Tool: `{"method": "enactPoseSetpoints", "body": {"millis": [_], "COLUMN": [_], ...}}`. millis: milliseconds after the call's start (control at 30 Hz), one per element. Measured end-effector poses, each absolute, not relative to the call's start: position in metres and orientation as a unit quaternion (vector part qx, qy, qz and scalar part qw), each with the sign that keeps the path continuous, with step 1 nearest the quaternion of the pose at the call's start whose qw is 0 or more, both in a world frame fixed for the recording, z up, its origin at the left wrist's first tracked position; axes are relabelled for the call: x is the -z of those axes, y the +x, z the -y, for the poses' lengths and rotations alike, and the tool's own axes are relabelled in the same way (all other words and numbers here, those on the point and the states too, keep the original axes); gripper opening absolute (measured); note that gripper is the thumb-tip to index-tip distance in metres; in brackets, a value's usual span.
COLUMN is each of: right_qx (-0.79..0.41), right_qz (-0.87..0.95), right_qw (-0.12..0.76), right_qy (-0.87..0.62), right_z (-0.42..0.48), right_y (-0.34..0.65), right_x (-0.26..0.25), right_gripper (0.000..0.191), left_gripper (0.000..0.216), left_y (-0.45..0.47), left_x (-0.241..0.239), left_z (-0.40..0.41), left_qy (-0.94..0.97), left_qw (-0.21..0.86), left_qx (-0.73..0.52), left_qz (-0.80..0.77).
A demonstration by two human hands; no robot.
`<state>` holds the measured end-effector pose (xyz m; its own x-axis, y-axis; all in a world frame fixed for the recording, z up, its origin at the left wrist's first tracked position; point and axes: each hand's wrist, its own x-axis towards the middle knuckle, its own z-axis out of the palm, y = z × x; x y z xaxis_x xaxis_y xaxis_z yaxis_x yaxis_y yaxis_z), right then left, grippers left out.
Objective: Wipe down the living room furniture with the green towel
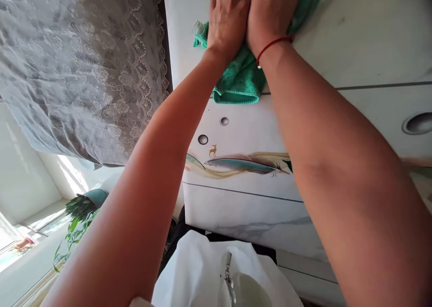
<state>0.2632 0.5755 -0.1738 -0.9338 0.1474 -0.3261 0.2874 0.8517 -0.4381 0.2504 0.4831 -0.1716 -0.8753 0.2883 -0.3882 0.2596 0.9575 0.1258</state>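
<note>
A green cloth [241, 75] lies bunched against the white cabinet [243, 131], near its top edge. My left hand [227, 19] presses flat on the cloth, fingers stretched out and partly cut off by the frame's top. My right hand [270, 12] lies beside it, touching it, also pressed flat on the cloth. A red string circles my right wrist. The fingertips of both hands are out of view.
The cabinet front carries a feather and deer picture [243, 163] and round holes [203, 139], with a larger recess [418, 123] at right. A grey lace curtain [84, 68] hangs at left. A green plant [79, 221] stands by the window. My white garment [209, 271] shows at the bottom.
</note>
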Motion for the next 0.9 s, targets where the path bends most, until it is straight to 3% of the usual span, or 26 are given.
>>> {"method": "enactPoseSetpoints", "body": {"millis": [67, 200, 467, 600, 733, 900], "right_qx": [0.248, 0.224, 0.215, 0.242, 0.236, 0.256], "right_qz": [-0.949, -0.937, -0.920, -0.915, -0.920, -0.923], "right_qw": [0.163, 0.255, 0.323, 0.322, 0.312, 0.287], "right_qy": [0.103, 0.082, 0.053, 0.005, -0.015, 0.022], "right_z": [-0.569, -0.543, -0.466, -0.441, -0.436, -0.438], "right_y": [0.297, 0.405, 0.725, 0.841, 0.806, 0.570], "right_x": [0.151, 0.110, 0.048, 0.013, 0.023, 0.076], "right_gripper": [0.135, 0.062, 0.049, 0.045, 0.046, 0.049], "left_gripper": [0.052, 0.051, 0.031, 0.016, 0.017, 0.044], "left_y": [0.283, 0.398, 0.701, 0.800, 0.785, 0.588], "left_x": [0.161, 0.125, 0.028, -0.016, -0.001, 0.080], "left_z": [-0.478, -0.448, -0.362, -0.342, -0.335, -0.331], "left_qy": [0.126, 0.106, 0.061, 0.020, -0.025, -0.041], "left_qw": [0.222, 0.270, 0.398, 0.435, 0.435, 0.359], "left_qx": [-0.027, -0.024, -0.032, -0.020, -0.009, -0.023], "left_qz": [-0.966, -0.957, -0.915, -0.900, -0.900, -0.932]}}
